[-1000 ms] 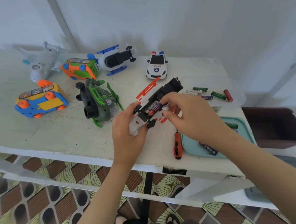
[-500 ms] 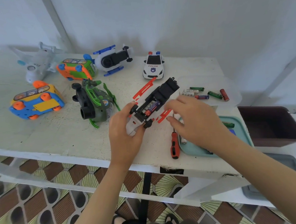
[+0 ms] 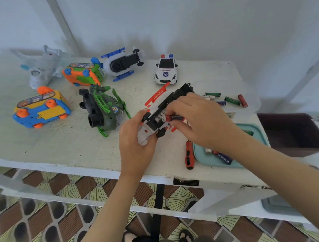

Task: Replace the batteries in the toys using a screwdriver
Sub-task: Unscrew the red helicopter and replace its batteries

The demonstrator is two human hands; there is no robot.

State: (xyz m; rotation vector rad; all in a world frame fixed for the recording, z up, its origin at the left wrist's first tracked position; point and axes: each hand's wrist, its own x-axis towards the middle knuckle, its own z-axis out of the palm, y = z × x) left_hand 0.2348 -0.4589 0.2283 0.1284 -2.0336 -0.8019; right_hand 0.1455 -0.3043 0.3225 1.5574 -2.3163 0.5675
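The left hand [image 3: 135, 143] grips the upturned toy [image 3: 160, 109] by its nose, fingers curled round it, over the table [image 3: 63, 145]. The right hand [image 3: 201, 122] pinches a battery [image 3: 174, 117] at the toy's open bay. The screwdriver [image 3: 189, 154] lies just beside the tray [image 3: 200, 158].

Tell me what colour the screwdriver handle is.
The screwdriver handle is red and black; head view shows it best.

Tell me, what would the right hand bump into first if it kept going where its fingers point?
Most likely the red-and-white toy, at its open underside, gripped by the left hand. The right hand points left at it, pinching a battery right over it. Depth is hard to judge.
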